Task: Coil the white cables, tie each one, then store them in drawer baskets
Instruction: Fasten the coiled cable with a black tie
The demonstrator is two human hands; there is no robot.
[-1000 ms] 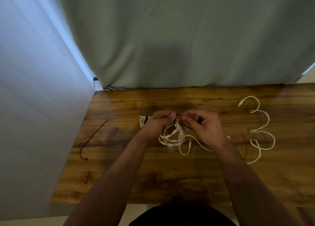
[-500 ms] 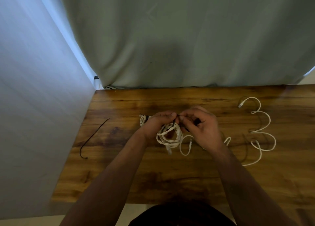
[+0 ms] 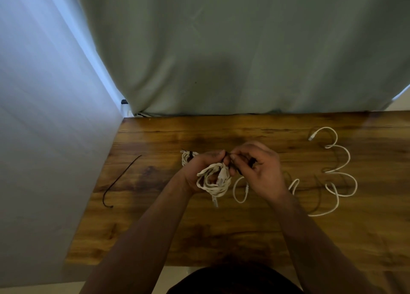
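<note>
The right hand had closed in on the left hand, both pinching the black tie round the left-held coiled white cable; a slipped end could spring its loops loose.

Left hand gripping coiled white cable, right hand pinching black tie above wooden table, loose white cable at right
</note>
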